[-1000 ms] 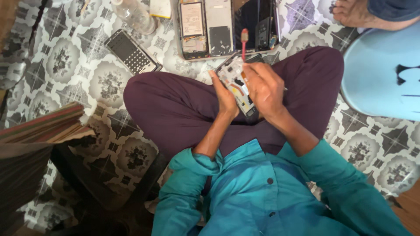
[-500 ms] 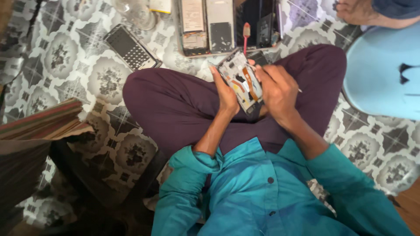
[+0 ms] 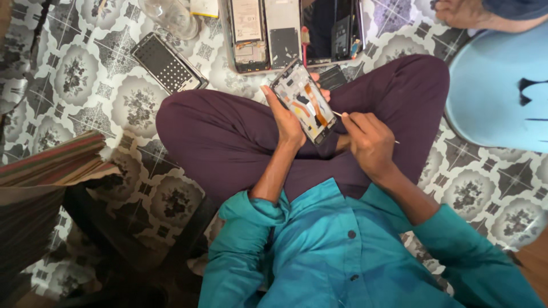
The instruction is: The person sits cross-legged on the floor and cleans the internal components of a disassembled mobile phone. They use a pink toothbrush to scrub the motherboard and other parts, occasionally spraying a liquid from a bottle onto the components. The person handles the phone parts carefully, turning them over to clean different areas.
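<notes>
Since a second ago my right hand (image 3: 370, 142), pinching one thin tool (image 3: 342, 116), has left the one opened phone (image 3: 301, 101) my left hand (image 3: 285, 117) clasps above my lap; four phone parts lie cropped beyond.

Grey-and-white floral patterned floor tiles (image 3: 68, 74); dark purple trousers (image 3: 228, 131); teal button-up shirt (image 3: 342, 256); pale blue round plastic stool (image 3: 496, 97); striped red-brown woven cloth (image 3: 45, 165); opened phone frame with orange ribbon strips (image 3: 301, 100).
</notes>
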